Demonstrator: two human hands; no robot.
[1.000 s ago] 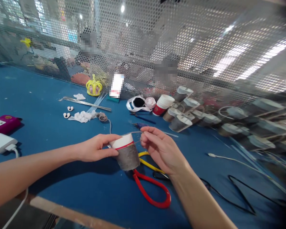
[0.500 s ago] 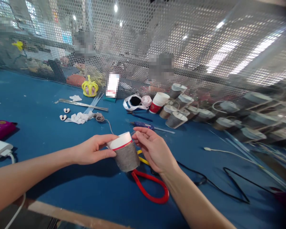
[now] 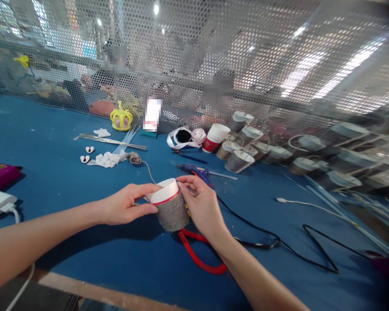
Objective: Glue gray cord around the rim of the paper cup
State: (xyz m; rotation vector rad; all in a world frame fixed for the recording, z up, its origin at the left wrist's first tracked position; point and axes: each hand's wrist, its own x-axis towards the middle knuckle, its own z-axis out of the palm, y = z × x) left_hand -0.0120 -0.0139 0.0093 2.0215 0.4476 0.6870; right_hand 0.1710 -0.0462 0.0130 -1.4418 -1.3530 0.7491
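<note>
My left hand grips a paper cup by its left side, fingers inside the white rim and thumb outside. Grey yarn covers the cup's wall up to a red band below the rim. My right hand is closed at the cup's upper right, its fingertips pinched at the rim where the yarn passes; the strand between them is mostly hidden. From behind the cup, grey yarn runs to a small ball. Under the right wrist lies a red loop handle, partly covered.
A blue glue gun with a clear stick lies beyond the cup, its black cord trailing right. Pliers, stacked paper cups and several grey-wrapped cups stand farther back. Metal rods and white tissue lie left; perforated mesh rises behind.
My right hand has moved in against the cup's right rim, covering more of the red handle and the yellow piece. My left hand keeps its hold on the cup.
</note>
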